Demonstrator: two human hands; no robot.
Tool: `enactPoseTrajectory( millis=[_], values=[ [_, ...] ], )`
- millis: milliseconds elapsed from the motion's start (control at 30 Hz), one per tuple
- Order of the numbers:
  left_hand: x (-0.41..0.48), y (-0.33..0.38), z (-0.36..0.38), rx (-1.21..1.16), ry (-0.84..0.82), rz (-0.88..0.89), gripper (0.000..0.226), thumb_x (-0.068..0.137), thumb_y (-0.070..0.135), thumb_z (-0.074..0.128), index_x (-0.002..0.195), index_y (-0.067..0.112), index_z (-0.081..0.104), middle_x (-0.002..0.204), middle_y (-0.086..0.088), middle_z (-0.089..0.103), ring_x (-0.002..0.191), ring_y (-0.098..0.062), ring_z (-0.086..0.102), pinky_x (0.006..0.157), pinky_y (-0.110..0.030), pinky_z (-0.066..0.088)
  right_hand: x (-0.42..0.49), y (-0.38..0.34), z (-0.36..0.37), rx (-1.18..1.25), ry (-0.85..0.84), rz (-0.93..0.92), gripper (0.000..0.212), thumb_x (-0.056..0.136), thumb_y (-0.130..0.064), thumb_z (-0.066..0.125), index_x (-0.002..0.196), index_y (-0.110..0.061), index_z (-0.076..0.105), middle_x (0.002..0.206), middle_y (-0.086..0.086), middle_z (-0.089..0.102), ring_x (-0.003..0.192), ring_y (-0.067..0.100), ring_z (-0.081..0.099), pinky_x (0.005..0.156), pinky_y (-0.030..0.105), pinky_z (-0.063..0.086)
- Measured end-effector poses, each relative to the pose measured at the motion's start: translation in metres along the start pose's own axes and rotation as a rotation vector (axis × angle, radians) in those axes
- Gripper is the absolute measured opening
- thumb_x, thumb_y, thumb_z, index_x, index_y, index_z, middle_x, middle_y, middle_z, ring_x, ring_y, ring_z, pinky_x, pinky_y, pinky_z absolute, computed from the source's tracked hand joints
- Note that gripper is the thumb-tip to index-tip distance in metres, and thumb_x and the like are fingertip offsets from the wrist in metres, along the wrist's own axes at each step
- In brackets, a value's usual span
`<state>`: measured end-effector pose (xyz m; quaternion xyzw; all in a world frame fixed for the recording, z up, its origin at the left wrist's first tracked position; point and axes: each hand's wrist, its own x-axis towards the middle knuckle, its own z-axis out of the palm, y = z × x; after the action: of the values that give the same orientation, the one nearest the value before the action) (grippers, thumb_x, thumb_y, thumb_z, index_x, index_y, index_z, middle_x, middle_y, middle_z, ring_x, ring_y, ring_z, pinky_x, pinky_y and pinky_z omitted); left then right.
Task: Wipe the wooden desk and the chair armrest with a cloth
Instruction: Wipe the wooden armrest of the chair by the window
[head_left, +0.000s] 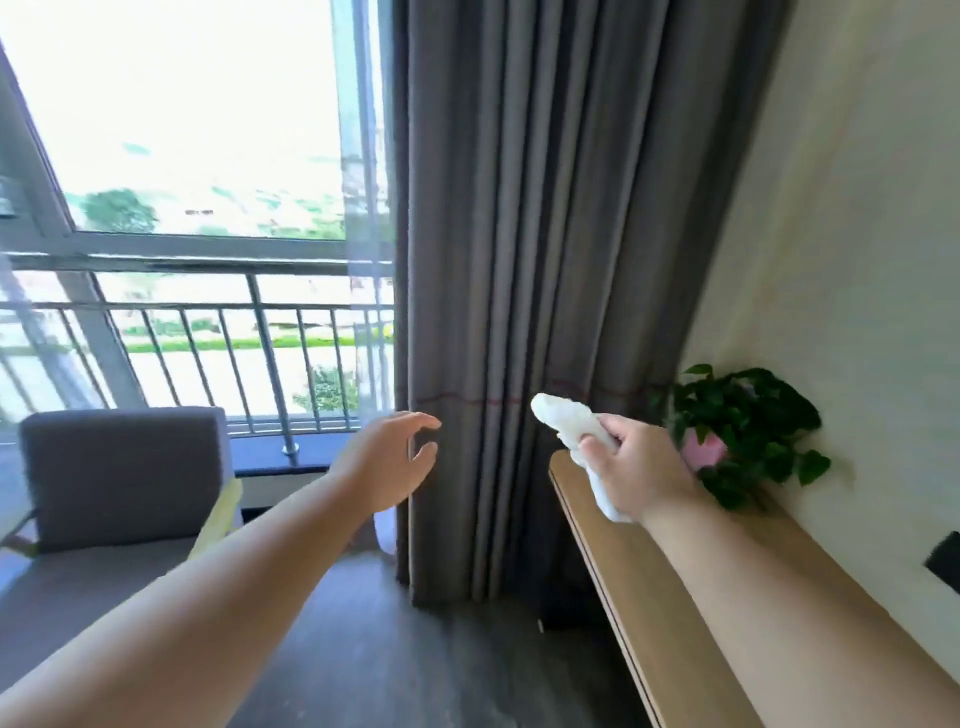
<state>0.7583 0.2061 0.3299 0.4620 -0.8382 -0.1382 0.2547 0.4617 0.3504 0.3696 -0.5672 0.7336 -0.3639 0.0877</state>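
while the right hand (631, 467) grips the cloth (566, 421) above the far end of the wooden desk (623, 577), the left hand (387, 460) hovers in front of the grey curtain (519, 260), fingers loosely curved and holding nothing. the chair (119, 478) stands left of it; a potted plant (748, 431) sits at the desk's far end.

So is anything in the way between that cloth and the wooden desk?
Nothing visible. The right hand holds the cloth over the far end of the desk; the potted plant stands off to the right, by the wall.
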Motion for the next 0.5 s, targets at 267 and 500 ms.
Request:
enactPoseTrajectory(
  millis=[267,500],
  values=[
    [-0.018,-0.159,-0.189,0.182,0.191,-0.136,0.037,0.099,0.041,0.056,0.136,0.038,0.060,0.142,0.008,0.062,0.130,-0.020,0.058,0.107,-0.034,0.044,0.079,-0.213,0.118,0.146,-0.048,-0.275,0.035,0.090,-0.055,0.050,0.090,-0.028,0.072,0.066,0.002,0.069,0.055,0.027,0.063,0.055,0.044,0.057],
    [-0.076,-0.255,-0.303,0.171,0.368,-0.248,0.037,0.096,0.040,0.060,0.133,0.036,0.063,0.140,0.005,0.065,0.128,-0.019,0.060,0.105,-0.030,0.044,0.104,-0.347,0.213,0.047,-0.110,-0.482,0.035,0.096,-0.054,0.050,0.085,-0.029,0.073,0.072,-0.012,0.074,0.072,0.011,0.070,0.064,0.030,0.055]
  ],
)
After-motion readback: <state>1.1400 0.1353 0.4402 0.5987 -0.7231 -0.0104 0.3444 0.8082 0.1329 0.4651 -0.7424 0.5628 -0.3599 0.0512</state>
